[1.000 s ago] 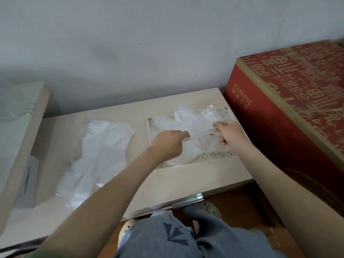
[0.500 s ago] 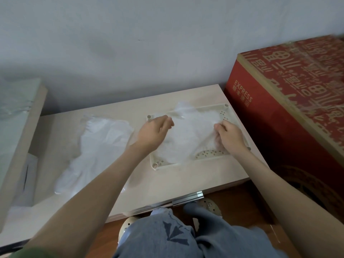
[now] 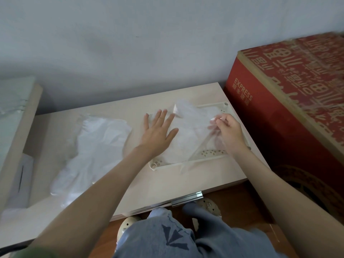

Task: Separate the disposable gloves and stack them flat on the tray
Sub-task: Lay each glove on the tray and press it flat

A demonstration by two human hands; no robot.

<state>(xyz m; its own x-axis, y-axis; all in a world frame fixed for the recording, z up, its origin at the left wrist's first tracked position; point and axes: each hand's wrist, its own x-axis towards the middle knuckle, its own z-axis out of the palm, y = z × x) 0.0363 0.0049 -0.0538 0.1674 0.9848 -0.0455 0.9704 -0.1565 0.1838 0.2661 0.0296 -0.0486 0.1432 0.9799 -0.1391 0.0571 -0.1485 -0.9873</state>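
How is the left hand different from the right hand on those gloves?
The left hand lies flat with fingers spread; the right hand has curled fingers. The left hand presses the glove stack down; the right hand pinches a loose glove by its edge. Both are over the tray.

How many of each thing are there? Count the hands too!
Hands: 2, left hand and right hand
Glove piles: 2, table pile and tray pile
Tray: 1
Red box: 1
Total: 6
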